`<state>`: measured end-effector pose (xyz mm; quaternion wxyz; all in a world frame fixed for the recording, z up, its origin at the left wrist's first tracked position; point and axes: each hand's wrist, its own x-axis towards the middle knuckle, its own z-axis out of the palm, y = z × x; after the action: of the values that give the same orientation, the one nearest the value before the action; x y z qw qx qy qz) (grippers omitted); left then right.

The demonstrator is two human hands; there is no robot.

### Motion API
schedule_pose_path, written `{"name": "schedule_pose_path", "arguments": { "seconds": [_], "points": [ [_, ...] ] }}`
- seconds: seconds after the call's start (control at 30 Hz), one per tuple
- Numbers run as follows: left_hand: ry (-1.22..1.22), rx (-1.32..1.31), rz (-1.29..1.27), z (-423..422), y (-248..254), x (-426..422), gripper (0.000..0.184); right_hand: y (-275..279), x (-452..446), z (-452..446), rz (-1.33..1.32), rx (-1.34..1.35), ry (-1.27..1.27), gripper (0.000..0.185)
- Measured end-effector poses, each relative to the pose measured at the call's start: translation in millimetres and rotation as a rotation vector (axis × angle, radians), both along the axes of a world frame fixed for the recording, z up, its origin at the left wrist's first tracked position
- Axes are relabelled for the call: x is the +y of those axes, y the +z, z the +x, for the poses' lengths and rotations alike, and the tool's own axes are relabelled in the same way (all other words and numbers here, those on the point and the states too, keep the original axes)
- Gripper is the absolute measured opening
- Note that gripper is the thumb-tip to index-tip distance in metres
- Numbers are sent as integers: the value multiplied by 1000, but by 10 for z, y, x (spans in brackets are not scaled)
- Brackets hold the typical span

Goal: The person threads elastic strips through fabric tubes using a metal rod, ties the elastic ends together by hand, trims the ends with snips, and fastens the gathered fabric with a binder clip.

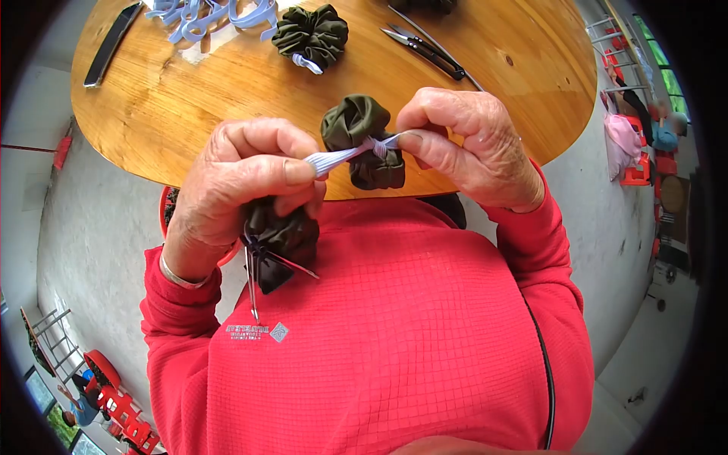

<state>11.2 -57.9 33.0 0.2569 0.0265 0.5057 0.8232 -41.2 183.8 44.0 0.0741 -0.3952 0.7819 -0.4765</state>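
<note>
My left hand (235,171) pinches the wide end of a pale lavender elastic band (340,158) between thumb and finger. The band's other end is in the closed thumb and fingers of my right hand (474,144). Between the hands, the band shows a knot against a dark green gathered fabric piece (356,121), which bulges above and below it. More dark green fabric (284,235) hangs under my left hand, partly hidden by the fingers. A thin metal tool with two slender arms (252,284) shows at that fabric; its kind is unclear.
On the wooden table (189,114) lie a finished-looking dark green scrunchie (311,38), a heap of lavender elastic strips (205,19), black-handled thread snips (425,51) and a dark flat strip (112,45). Another dark green piece (425,4) is cut off at the top edge.
</note>
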Motion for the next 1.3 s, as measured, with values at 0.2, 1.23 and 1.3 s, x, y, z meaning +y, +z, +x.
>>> {"name": "schedule_pose_path", "arguments": {
  "seconds": [0.2,1.23,1.3],
  "points": [
    [-6,-83,-47,-33,-58,27,11,-195,-91,-58,-30,129,-97,5],
    [65,-18,-38,-68,-148,347,13,-449,302,-523,568,641,-587,19],
    [34,-33,-61,-59,-128,318,14,-422,312,-523,601,588,-587,18]
  ]
}}
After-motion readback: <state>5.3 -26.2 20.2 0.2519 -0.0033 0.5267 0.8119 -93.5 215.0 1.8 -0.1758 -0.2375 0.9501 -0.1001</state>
